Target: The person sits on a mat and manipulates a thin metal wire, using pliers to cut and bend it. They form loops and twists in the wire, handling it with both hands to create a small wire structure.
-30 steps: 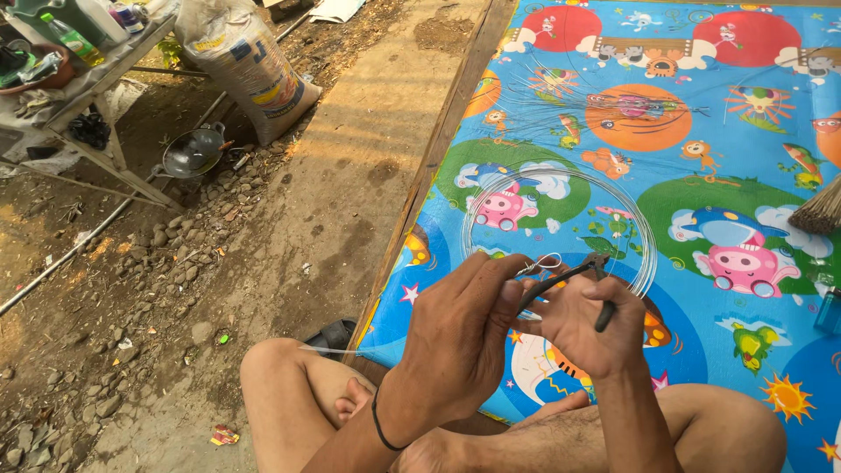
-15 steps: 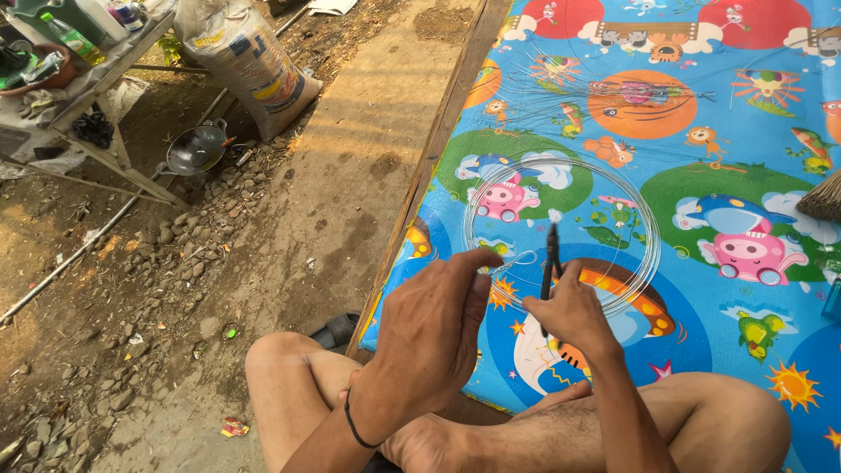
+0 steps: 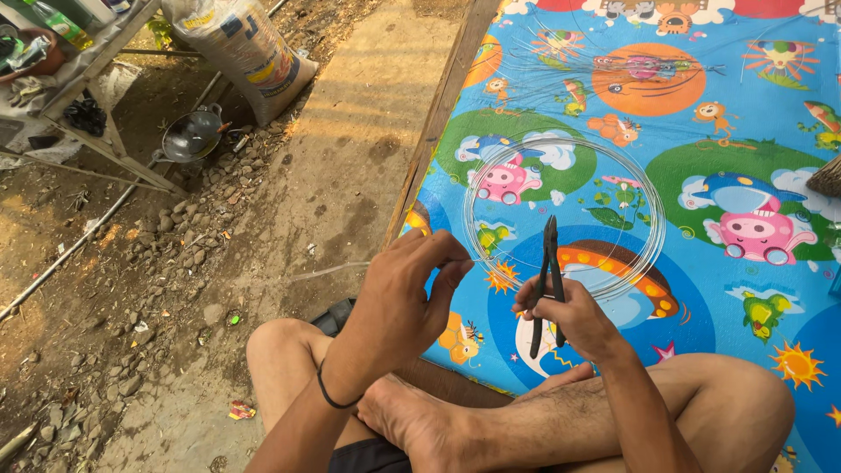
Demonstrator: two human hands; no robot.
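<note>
My right hand (image 3: 569, 320) grips black pliers (image 3: 550, 263) by the handles, jaws pointing up. My left hand (image 3: 403, 302) pinches the end of a thin wire between thumb and fingers, just left of the pliers. The wire belongs to a coil of thin silvery wire (image 3: 565, 215) lying in a loose ring on a colourful cartoon-printed mat (image 3: 701, 131). I sit cross-legged at the mat's near edge, with my bare foot (image 3: 412, 416) below my hands.
A wooden plank edge (image 3: 438, 114) borders the mat on the left. Beyond it lies dirt and gravel ground, a printed sack (image 3: 241, 48), a metal pan (image 3: 188, 136) and a rough table (image 3: 79, 79) with clutter. A broom tip (image 3: 825, 175) shows at the right edge.
The pliers have turned from lying across my fingers to standing upright. My left hand shifted left, drawing the wire end away from the pliers.
</note>
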